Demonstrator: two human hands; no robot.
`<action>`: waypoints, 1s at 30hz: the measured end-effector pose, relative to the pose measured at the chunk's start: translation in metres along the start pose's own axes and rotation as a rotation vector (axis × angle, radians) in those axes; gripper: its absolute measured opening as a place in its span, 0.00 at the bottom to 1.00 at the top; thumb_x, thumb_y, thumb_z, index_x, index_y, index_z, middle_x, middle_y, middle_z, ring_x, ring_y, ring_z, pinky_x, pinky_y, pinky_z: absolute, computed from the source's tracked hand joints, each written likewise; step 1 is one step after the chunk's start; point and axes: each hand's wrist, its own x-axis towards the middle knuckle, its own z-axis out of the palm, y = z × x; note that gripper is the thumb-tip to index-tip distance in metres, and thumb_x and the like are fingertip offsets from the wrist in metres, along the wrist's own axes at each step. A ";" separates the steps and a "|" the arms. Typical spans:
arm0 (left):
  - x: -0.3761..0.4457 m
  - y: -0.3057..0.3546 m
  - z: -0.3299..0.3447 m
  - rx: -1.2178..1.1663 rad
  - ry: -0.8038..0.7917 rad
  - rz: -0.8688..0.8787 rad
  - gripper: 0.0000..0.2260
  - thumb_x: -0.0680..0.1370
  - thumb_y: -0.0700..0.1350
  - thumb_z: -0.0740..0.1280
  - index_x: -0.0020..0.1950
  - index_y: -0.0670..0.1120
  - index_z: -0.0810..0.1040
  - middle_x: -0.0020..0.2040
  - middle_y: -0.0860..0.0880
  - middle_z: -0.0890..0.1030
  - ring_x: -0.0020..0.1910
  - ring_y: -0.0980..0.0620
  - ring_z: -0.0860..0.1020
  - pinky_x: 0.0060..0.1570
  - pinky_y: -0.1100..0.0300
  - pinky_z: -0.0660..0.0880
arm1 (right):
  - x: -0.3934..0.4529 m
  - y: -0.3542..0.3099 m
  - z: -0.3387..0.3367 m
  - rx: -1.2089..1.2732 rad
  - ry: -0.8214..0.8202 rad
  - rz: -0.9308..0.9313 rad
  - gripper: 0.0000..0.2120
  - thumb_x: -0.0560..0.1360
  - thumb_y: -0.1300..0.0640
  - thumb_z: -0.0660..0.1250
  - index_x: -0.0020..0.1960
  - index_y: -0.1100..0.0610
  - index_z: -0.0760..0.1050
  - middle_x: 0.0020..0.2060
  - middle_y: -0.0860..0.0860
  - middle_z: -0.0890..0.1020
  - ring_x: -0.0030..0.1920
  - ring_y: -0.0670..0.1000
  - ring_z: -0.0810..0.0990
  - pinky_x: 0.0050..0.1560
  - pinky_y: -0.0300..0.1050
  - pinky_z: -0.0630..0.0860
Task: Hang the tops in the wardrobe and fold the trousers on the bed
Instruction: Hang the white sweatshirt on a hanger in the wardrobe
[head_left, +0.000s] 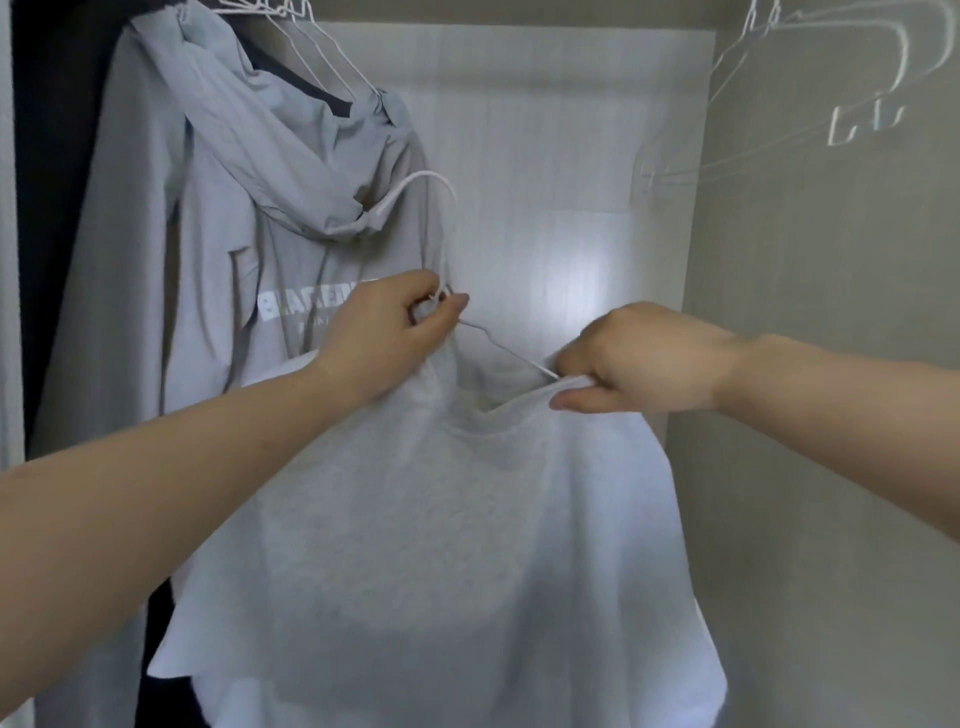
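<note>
The left hand (387, 325) pinches the neck of a white wire hanger (441, 249) together with the collar of a pale grey top (457, 545), holding both up so the cloth hangs free. The right hand (628, 358) has its fingers (576, 402) curled round the far side of the neckline, stretching it over the hanger's sloping arm — most likely to seat that shoulder before hooking it up. The top is in mid-air, just right of a grey hooded jacket (208, 234) already hanging in the wardrobe (571, 156). Above and right of the jacket, spare hangers (810, 93) reflect dimly in the side wall — no surface or bed shows.
</note>
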 end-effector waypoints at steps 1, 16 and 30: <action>0.001 0.004 0.003 -0.010 -0.001 0.011 0.20 0.75 0.58 0.61 0.31 0.47 0.60 0.26 0.50 0.64 0.28 0.55 0.66 0.30 0.60 0.60 | 0.002 -0.001 -0.002 0.013 0.037 0.021 0.16 0.76 0.40 0.60 0.36 0.49 0.65 0.27 0.45 0.69 0.31 0.49 0.67 0.33 0.44 0.61; -0.012 -0.040 -0.029 0.123 -0.154 -0.004 0.22 0.78 0.57 0.62 0.36 0.40 0.72 0.30 0.45 0.72 0.32 0.46 0.71 0.34 0.50 0.66 | -0.052 0.029 0.008 0.409 0.028 0.330 0.19 0.69 0.42 0.70 0.52 0.38 0.63 0.29 0.42 0.71 0.35 0.31 0.72 0.32 0.34 0.64; 0.022 -0.012 -0.028 -0.269 -0.417 -0.281 0.17 0.80 0.54 0.61 0.50 0.43 0.83 0.49 0.42 0.84 0.46 0.53 0.80 0.56 0.53 0.76 | -0.038 0.010 0.016 0.395 -0.190 0.211 0.10 0.77 0.58 0.60 0.46 0.42 0.67 0.37 0.44 0.76 0.36 0.41 0.74 0.34 0.38 0.69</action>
